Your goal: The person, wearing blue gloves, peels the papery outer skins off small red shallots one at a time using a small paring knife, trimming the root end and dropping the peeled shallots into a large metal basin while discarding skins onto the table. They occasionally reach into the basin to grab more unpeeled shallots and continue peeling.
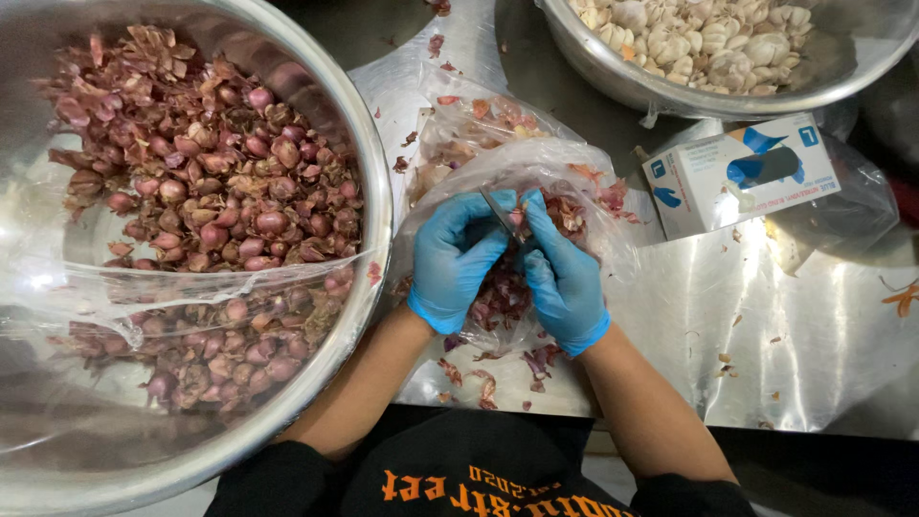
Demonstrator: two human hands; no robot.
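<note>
A working kitchen doing bulk food prep. A steel counter [814,325] carries a big steel bowl [378,191] heaped with shallots [211,182] at its left edge and a second bowl [613,81] of garlic [699,33] at the far right corner. A glove box [742,172] lies beside it, and peelings [483,383] litter the near edge.

The large round steel bowl heaped with red shallots [378,206] fills the whole left side, its rim just beside the left hand in a blue glove [452,263], so there is no room to pass leftward at table level. Ahead, the crumpled clear plastic bag of purple skins [498,158] and, beyond it, the steel bowl of white garlic [613,81] close the way. The white and blue cardboard glove box [742,172] stands to the right, while the bare shiny steel tabletop [766,325] below it lies open.
</note>
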